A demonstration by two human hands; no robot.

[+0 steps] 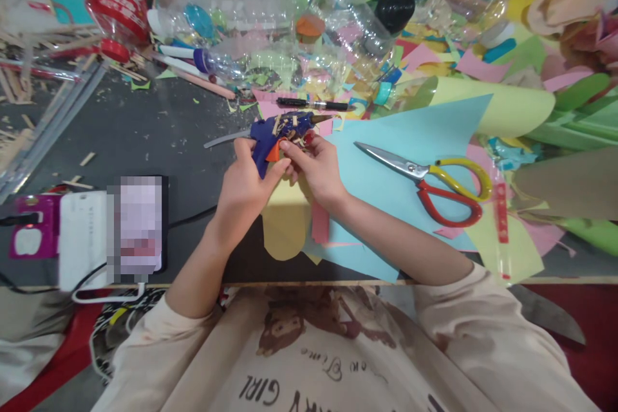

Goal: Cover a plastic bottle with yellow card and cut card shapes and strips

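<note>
My left hand is wrapped round the handle of a blue glue gun with an orange trigger, its nozzle pointing right. My right hand pinches something small and red at the gun's body; I cannot make out what it is. Both hands hover above sheets of light blue paper and yellow paper on the dark table. A glue stick pokes out of the gun's back toward the left.
Scissors with yellow and red handles lie on the blue paper to the right. A black pen lies behind the gun. Clear plastic bottles and paper scraps crowd the back. A phone and a white charger sit at the left.
</note>
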